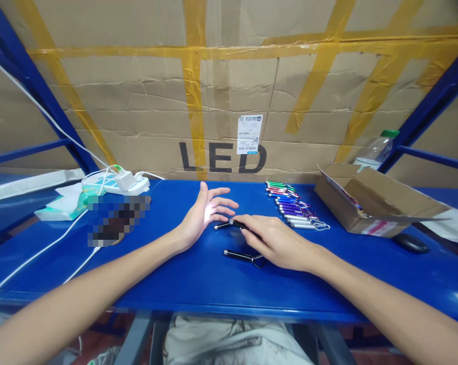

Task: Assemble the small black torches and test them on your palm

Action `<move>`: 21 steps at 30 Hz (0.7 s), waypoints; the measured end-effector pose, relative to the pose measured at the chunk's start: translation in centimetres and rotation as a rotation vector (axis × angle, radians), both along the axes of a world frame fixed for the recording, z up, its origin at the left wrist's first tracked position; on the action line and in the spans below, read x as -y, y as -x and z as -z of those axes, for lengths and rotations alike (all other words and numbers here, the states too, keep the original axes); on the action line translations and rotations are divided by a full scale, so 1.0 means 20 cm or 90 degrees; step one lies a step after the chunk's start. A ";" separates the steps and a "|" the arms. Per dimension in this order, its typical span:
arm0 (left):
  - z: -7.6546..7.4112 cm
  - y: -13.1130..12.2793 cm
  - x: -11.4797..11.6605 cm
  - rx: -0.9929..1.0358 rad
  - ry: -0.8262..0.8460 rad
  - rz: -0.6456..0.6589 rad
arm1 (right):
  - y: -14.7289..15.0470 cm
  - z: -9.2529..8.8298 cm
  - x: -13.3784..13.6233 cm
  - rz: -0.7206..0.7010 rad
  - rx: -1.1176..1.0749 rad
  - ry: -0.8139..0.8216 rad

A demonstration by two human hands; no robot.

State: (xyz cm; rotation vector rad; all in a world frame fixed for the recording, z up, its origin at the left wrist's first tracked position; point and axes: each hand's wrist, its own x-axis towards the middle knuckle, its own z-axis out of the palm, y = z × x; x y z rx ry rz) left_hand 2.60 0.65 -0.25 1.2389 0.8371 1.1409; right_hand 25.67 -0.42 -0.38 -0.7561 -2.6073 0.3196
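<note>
My right hand [276,241] is closed around a small black pen-shaped flashlight [236,223], its silver tip pointing left. My left hand [202,215] is held up with fingers spread, palm turned toward that tip, and a bright white spot of light falls on the palm. Beneath the held one, a second black flashlight [221,226] lies on the blue table [168,284], partly hidden. Nearer me rests another black flashlight [239,256] with a wrist loop. A row of green, red, blue, purple and silver flashlights [289,205] lies to the right of my hands.
On the right stand an open cardboard box [358,203], a black mouse [411,243] and a plastic bottle [377,149]. At left are a white power strip [128,185], a tissue pack [63,203], cables and a blurred-out item [118,223]. A taped cardboard wall closes the back.
</note>
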 end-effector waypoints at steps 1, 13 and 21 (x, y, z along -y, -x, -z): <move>0.00 0.00 0.00 -0.001 0.001 0.001 | 0.00 0.00 0.00 -0.001 -0.001 -0.005; 0.00 0.00 0.00 -0.008 -0.003 0.001 | 0.01 -0.01 0.00 -0.012 0.027 0.031; 0.00 0.00 0.00 -0.003 -0.005 0.006 | 0.00 0.00 -0.01 -0.020 0.050 -0.054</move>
